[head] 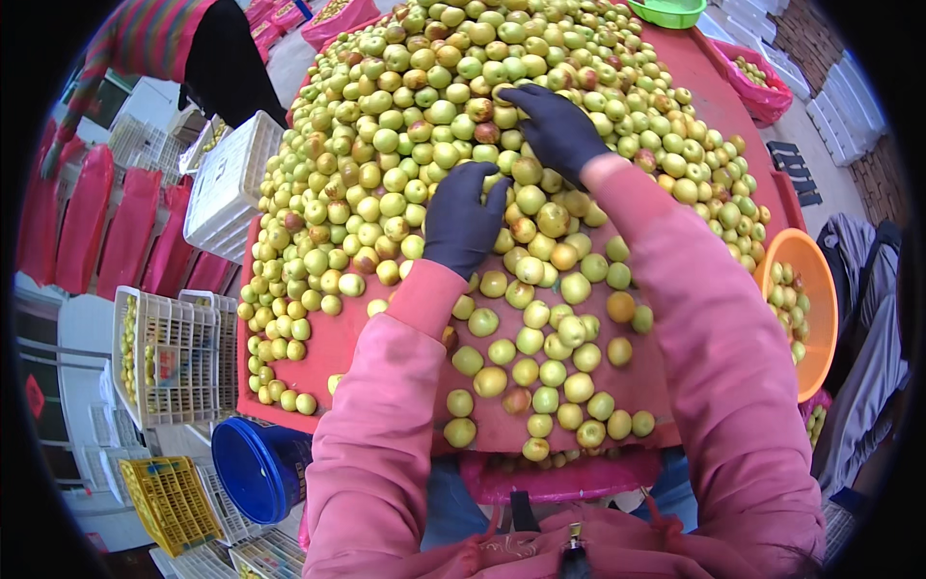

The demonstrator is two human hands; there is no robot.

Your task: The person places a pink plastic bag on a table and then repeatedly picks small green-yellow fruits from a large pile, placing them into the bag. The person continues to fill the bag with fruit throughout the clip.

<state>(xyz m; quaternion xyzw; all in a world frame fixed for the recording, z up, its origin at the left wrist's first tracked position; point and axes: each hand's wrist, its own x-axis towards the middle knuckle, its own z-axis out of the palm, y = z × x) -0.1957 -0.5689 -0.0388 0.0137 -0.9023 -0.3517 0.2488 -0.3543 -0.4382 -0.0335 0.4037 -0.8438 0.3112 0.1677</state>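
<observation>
A large heap of yellow-green jujubes, some with red-brown patches, covers the far part of a red-topped table. My left hand, in a dark glove, rests at the near side of the heap. Its thumb and fingers are apart, and no fruit shows between them. Further in and to the right, my right hand, gloved alike, lies over the heap with its fingers reaching left across the fruit. What is under its palm is hidden. Looser jujubes are scattered between my forearms, down to the table's front edge.
An orange basin of jujubes stands at the right edge. A pink bag with fruit hangs below the front edge. On the left are white crates, a blue bucket and a yellow crate. Another person bends at upper left.
</observation>
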